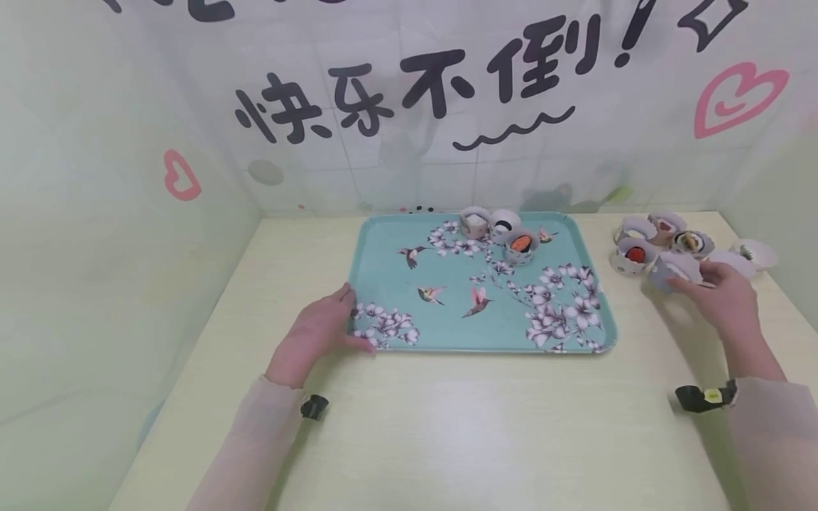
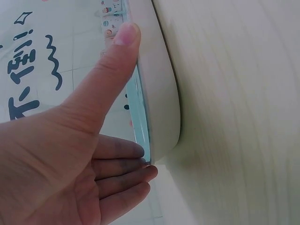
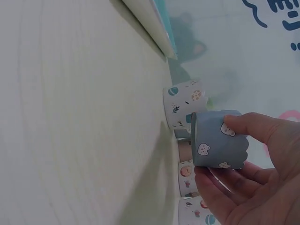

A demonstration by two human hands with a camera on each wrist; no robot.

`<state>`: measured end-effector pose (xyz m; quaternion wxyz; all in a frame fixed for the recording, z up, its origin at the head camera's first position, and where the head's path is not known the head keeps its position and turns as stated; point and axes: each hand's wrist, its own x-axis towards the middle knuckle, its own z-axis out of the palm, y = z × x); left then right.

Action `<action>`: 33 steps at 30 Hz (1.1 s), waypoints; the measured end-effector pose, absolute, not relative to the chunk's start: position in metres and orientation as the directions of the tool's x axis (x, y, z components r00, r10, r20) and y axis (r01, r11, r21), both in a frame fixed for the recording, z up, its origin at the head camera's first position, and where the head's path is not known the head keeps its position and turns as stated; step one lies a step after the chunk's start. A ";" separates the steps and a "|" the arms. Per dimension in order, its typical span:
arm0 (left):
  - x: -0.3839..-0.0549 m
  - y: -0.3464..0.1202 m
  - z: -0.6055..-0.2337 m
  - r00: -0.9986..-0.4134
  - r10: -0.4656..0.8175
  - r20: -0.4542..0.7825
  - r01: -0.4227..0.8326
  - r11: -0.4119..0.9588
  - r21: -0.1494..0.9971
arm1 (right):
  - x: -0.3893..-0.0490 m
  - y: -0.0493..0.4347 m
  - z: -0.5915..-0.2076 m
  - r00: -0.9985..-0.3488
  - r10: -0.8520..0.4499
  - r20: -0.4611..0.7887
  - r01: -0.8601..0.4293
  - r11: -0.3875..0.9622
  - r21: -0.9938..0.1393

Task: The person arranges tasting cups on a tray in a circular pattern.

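My right hand grips a blue paper baking cup printed with small bear faces, thumb on one side and fingers on the other. In the right wrist view the cup is above the table. A turquoise tray with birds and blossoms lies on the table. At its near left corner my left hand touches the rim, fingers along the left side and thumb at the front edge. Three paper cups with small food-like pieces stand at the tray's back: one pale, one black-and-white, one orange-topped.
Right of the tray, several more filled paper cups cluster on the table, among them one with a red piece and one at the far right. Behind the pale table hangs a white wall sheet with black characters.
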<state>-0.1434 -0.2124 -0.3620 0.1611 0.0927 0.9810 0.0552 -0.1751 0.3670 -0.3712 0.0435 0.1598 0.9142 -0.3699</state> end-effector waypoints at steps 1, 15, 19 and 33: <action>-0.143 -0.213 -0.361 -0.931 0.200 -0.305 0.164 0.977 0.140 | -0.175 0.366 -0.370 -0.947 0.256 -0.192 0.318 0.676 -0.665; -0.143 -0.213 -0.359 -0.932 0.220 -0.288 0.184 0.972 0.148 | -0.166 0.344 -0.360 -0.980 0.180 -0.089 0.189 0.679 -0.710; -0.143 -0.214 -0.360 -0.931 0.227 -0.285 0.193 0.971 0.145 | -0.165 0.339 -0.359 -0.984 0.159 -0.079 0.168 0.683 -0.711; -0.144 -0.213 -0.360 -0.930 0.225 -0.290 0.192 0.971 0.139 | -0.167 0.318 -0.357 -0.997 0.075 0.009 0.044 0.682 -0.730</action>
